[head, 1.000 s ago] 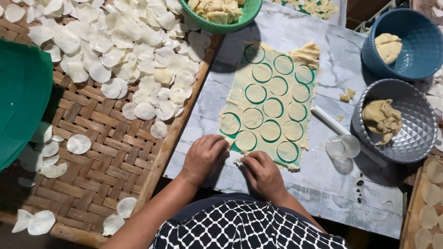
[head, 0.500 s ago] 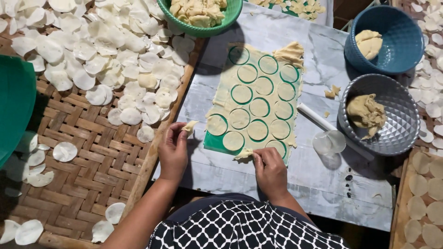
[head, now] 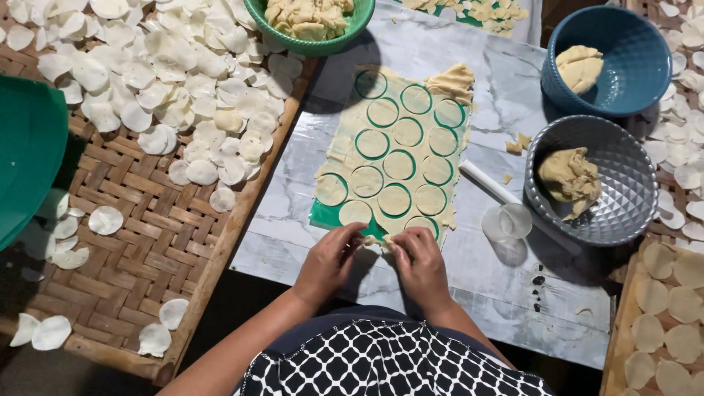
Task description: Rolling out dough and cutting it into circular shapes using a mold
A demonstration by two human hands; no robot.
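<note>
Overhead view of a person at a marble-patterned board point(head: 293, 213). Nearest, the left hand point(head: 326, 264) and right hand point(head: 419, 265) meet at the near edge of a rolled dough sheet point(head: 396, 158), fingers narrowed, pinching a small dough scrap point(head: 378, 240) between them. The sheet lies on a green mat, scored with round cut-outs. A clear round cutter point(head: 507, 221) rests to its right. Further left, a woven tray point(head: 132, 242) holds thin white discs point(head: 161, 81). The thin dough looks fragile; a hard pull could tear or distort adjoining circles.

dough sheet point(head: 400, 158) ctr | woven tray point(head: 139, 242) L | 2 bowls point(head: 609, 183) R
</note>
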